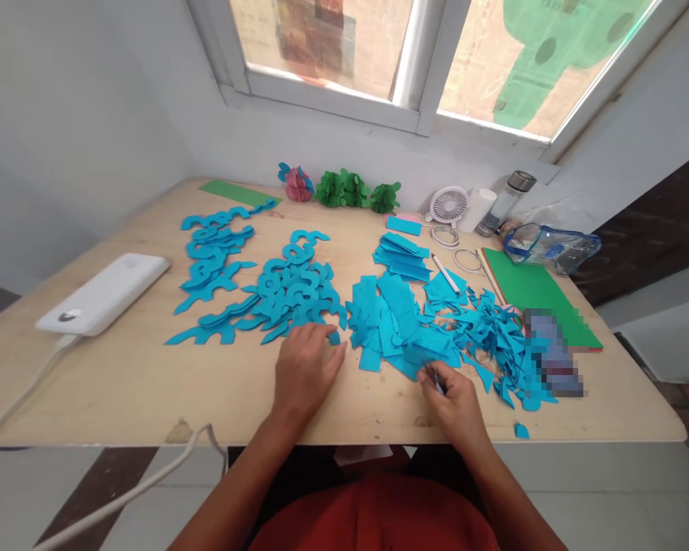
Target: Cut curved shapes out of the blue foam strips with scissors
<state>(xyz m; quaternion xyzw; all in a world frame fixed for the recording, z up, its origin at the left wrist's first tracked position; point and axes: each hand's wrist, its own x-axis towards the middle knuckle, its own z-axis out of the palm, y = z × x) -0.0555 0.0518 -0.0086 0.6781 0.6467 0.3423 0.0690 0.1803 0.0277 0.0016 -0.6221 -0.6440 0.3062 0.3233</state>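
Observation:
My left hand (307, 367) rests at the front of a pile of blue paper cut-outs (298, 295) with curved, pointed edges. Its thumb is apart from the fingers, and the fingertips touch or nearly touch the cut-outs. In my right hand (455, 402) is a pair of scissors (438, 380), mostly hidden by the fingers, with the tip over blue paper. Loose blue paper pieces (399, 306) lie between my hands. To the right of them is a heap of blue scraps (502, 344). More wavy blue cut-outs (210, 256) lie in a row farther left.
A white power bank (106, 295) with a cable lies left. Along the wall stand green paper figures (353, 189), a pink one (298, 184), a small fan (448, 205) and a bottle (505, 203). Green sheets (543, 295), a pen (445, 273) and tape rolls (445, 236) are right.

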